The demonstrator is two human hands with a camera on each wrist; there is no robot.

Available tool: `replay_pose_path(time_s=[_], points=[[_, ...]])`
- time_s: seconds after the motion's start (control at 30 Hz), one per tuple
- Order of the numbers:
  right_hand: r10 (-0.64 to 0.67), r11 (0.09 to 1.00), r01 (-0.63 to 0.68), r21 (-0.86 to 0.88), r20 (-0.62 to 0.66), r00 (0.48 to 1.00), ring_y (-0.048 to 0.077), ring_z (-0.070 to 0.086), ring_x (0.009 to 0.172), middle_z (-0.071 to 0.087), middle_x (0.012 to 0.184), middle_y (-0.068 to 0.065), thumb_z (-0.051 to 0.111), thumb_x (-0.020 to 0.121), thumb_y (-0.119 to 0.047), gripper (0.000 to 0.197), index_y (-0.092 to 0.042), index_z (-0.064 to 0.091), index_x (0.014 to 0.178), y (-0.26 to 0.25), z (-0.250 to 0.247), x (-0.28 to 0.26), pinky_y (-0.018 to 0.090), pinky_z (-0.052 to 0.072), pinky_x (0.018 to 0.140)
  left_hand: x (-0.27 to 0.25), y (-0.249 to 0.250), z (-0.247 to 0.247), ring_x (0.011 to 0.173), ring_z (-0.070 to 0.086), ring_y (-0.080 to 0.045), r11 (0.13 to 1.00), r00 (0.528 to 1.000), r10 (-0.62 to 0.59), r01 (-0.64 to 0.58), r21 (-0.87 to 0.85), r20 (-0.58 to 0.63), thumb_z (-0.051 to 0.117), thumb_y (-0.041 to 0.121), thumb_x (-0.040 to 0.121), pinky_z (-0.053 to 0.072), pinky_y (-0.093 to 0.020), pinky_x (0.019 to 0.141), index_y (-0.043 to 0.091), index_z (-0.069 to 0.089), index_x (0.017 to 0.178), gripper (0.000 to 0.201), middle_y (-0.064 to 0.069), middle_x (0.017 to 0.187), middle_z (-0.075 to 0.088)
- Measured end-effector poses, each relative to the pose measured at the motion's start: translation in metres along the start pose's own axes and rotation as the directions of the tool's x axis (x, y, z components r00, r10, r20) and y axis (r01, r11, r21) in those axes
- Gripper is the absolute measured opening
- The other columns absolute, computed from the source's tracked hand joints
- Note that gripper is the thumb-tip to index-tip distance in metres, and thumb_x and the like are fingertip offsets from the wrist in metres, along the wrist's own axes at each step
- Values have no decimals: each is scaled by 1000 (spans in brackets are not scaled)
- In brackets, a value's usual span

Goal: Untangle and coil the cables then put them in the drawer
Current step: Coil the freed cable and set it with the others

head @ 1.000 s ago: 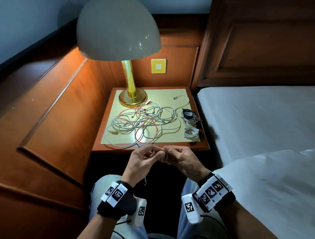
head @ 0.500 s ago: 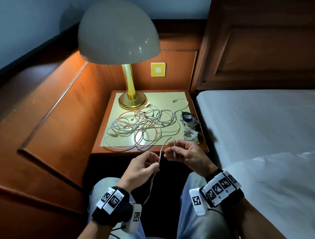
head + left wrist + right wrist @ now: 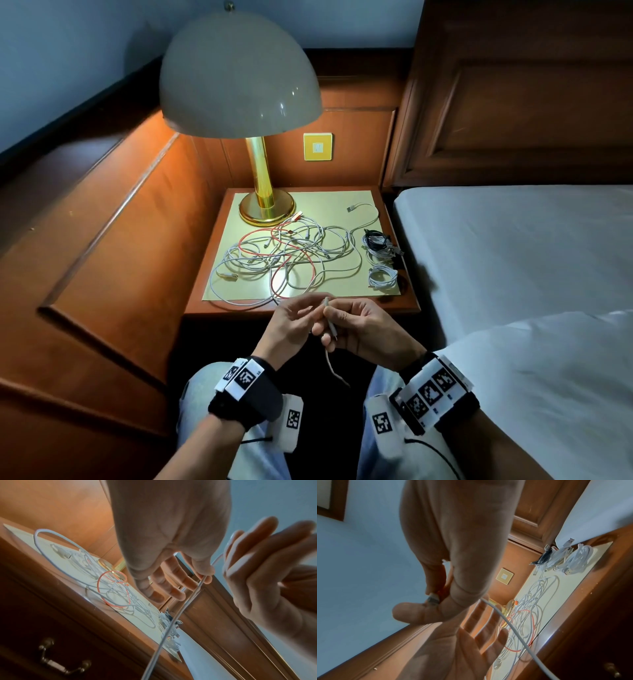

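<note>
A thin grey cable [image 3: 331,320] is held in front of the nightstand [image 3: 301,305], above the lap. Its plug end is pinched between the thumb and forefinger of the right hand [image 3: 368,329], whose other fingers are curled; in the right wrist view a small metal-tipped plug [image 3: 433,599] is seen clamped at the thumb. The left hand [image 3: 291,325] is held beside it with the fingers spread and nearly straight, palm turned toward the right hand; the cable is touched only by a fingertip [image 3: 205,573] and is not gripped. Below the hands the cable hangs in a loose curve.

On the nightstand's pale yellow, smooth square mat [image 3: 349,205] a tangle [image 3: 284,257] of round white cables lies in wide overlapping loops, with one red cable [image 3: 301,255] threaded through it. At the mat's right edge three small bundles are set in a row: a black coil [image 3: 375,238], a white one just in front of it, and a white coil [image 3: 382,277] nearest the front. The drawer front is dark wood with a curved metal handle [image 3: 63,660]. A brass lamp [image 3: 265,192] with a domed shade stands at the back, and a white sheeted bed [image 3: 513,246] lies to the right.
</note>
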State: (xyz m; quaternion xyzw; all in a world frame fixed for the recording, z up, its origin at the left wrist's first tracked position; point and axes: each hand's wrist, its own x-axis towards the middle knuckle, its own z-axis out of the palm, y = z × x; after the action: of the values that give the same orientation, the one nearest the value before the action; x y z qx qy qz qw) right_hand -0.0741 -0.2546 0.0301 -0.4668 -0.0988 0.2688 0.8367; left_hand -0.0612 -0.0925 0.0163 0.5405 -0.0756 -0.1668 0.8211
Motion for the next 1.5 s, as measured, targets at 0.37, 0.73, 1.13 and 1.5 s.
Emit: replay_pose_path(time_s=[0.37, 0.73, 1.13, 1.5], points=[[-86, 991, 81, 109, 41, 995, 34, 67, 107, 67, 113, 28, 45, 100, 3, 22, 7, 63, 114, -6, 4, 15, 43, 54, 99, 5, -23, -17, 80, 67, -12, 980, 996, 37, -20, 197, -83, 71, 15, 80, 56, -30, 76, 7, 71, 103, 24, -1, 85, 71], [-522, 478, 246, -843, -48, 852, 7, 70, 105, 76, 108, 0, 64, 93, 3, 21, -3, 74, 110, -1, -17, 34, 24, 55, 93, -12, -10, -13, 63, 56, 1, 608, 982, 187, -114, 785, -2, 64, 25, 98, 41, -12, 63, 23, 74, 91, 12, 12, 70, 65], [-2, 975, -30, -222, -141, 990, 23, 61, 81, 64, 80, 13, 44, 98, 3, 18, 4, 59, 88, 14, -21, 16, 27, 50, 79, -4, 9, -21, 60, 55, -1, 414, 889, 438, -330, 848, 133, 75, 28, 88, 43, -14, 63, 14, 69, 79, 18, 12, 65, 63], [62, 990, -74, -120, -97, 993, 25, 61, 83, 63, 90, 19, 42, 100, -11, 25, 4, 62, 101, 22, -14, 15, 32, 52, 81, 7, 10, -25, 61, 56, -1, 586, 945, 327, -200, 785, -4, 78, 24, 86, 47, -19, 62, 17, 70, 78, 14, 8, 66, 66]])
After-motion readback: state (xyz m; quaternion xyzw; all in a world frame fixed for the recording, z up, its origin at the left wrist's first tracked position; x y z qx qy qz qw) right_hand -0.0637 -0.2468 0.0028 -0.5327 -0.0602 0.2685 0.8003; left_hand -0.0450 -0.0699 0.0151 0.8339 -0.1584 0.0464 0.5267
